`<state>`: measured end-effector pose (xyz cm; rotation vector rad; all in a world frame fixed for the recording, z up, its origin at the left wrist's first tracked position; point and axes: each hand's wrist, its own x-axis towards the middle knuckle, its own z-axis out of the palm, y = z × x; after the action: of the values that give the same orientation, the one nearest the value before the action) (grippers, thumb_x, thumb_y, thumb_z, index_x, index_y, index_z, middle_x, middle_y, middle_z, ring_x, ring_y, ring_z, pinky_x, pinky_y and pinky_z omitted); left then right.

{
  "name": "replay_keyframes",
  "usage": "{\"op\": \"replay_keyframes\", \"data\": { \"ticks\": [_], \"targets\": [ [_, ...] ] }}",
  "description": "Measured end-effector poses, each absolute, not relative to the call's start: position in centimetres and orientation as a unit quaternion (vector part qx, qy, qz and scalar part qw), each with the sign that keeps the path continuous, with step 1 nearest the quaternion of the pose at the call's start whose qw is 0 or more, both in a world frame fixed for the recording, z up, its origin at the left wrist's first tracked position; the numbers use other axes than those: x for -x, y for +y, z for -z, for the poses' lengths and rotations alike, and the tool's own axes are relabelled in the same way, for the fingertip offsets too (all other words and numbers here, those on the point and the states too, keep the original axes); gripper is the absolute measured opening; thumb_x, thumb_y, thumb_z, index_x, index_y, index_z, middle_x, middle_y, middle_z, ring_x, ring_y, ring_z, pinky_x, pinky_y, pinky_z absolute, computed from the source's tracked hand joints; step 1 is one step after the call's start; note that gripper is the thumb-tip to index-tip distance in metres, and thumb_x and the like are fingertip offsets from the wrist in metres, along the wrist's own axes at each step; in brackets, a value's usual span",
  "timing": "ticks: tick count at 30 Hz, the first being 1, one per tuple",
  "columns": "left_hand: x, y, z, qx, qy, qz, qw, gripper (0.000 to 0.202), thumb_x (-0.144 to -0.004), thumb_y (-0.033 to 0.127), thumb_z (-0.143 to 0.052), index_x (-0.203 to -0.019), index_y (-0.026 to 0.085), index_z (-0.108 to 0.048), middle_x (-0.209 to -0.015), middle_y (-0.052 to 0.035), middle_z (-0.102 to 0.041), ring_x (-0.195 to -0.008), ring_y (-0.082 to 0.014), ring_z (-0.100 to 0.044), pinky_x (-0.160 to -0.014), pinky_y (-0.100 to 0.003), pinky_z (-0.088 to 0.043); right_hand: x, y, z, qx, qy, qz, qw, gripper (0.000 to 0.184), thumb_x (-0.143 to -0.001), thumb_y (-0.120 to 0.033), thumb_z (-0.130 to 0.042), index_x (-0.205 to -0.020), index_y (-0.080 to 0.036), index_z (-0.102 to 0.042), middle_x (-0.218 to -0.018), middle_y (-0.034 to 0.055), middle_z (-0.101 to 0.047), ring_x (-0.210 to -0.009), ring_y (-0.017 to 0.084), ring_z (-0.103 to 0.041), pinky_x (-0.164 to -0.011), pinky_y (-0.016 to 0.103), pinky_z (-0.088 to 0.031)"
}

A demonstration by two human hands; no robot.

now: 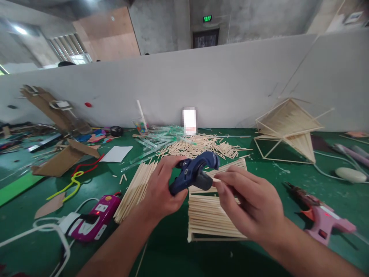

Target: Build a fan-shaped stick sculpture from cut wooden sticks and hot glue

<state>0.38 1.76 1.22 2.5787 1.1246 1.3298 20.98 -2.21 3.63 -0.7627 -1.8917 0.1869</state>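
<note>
My left hand [163, 188] is wrapped round a dark blue pipe cutter [190, 175] with a curved, hooked jaw, held above the table. Pinched between the thumb and fingers of my right hand [250, 200] is a thin wooden stick [216, 180]; its pale tip shows right beside the cutter's jaw. The hand hides the rest of the stick. Below my right hand lies a flat panel of wooden sticks [213, 217] in a frame, with more sticks laid in rows behind it. A bundle of long wooden sticks [134, 184] lies beside and partly behind my left hand.
A pile of short cut sticks [198, 147] and clear plastic sleeves [161, 138] lies ahead. To the right are a pink glue gun [319, 219] and a wooden frame model [288, 134]. A magenta power strip [98, 217] with white cables sits left, near cardboard [62, 159].
</note>
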Motion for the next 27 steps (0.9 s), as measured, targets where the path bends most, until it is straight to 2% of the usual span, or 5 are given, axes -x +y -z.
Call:
{"op": "replay_keyframes", "data": {
  "ticks": [5, 8, 16, 27],
  "targets": [
    [-0.02, 1.99, -0.99, -0.829, 0.363, -0.425, 0.016, 0.064, -0.064, 0.01, -0.055, -0.126, 0.02, -0.042, -0.12, -0.0101, -0.054, -0.11, -0.0265, -0.05, -0.095, -0.046, -0.042, -20.81, -2.26, -3.83, 0.328, -0.776, -0.103, 0.528, 0.01, -0.083, -0.01, -0.051, -0.087, -0.012, -0.06, -0.062, 0.0005, -0.052, -0.056, 0.009, -0.046, -0.05, 0.023, -0.038],
    [0.03, 1.86, -0.87, -0.837, 0.356, -0.416, 0.008, 0.063, -0.066, 0.012, -0.056, -0.127, 0.018, -0.041, -0.12, -0.0114, -0.053, -0.111, -0.0266, -0.05, -0.095, -0.044, -0.042, -20.8, -2.28, -3.85, 0.339, -0.774, -0.098, 0.525, 0.009, -0.083, -0.01, -0.051, -0.08, -0.013, -0.058, -0.058, -0.0017, -0.046, -0.053, 0.009, -0.042, -0.048, 0.023, -0.034],
    [-0.76, 1.31, -0.5, -0.854, 0.337, -0.397, -0.005, 0.061, -0.071, 0.016, -0.059, -0.129, 0.016, -0.039, -0.12, -0.014, -0.053, -0.113, -0.0272, -0.049, -0.097, -0.044, -0.042, -20.53, -2.27, -3.65, 0.331, -0.789, -0.085, 0.511, 0.019, -0.082, -0.012, -0.047, -0.065, -0.019, -0.042, -0.057, -0.0029, -0.039, -0.052, 0.008, -0.036, -0.046, 0.023, -0.028],
    [-0.62, 1.47, -0.77, -0.852, 0.352, -0.388, 0.0, 0.058, -0.074, 0.022, -0.058, -0.128, 0.019, -0.04, -0.117, -0.013, -0.054, -0.109, -0.0276, -0.052, -0.093, -0.045, -0.045, -20.36, -2.16, -3.23, 0.336, -0.787, -0.078, 0.511, 0.01, -0.082, -0.011, -0.049, -0.074, -0.018, -0.049, -0.061, -0.002, -0.047, -0.054, 0.009, -0.041, -0.048, 0.022, -0.033]
  ]
}}
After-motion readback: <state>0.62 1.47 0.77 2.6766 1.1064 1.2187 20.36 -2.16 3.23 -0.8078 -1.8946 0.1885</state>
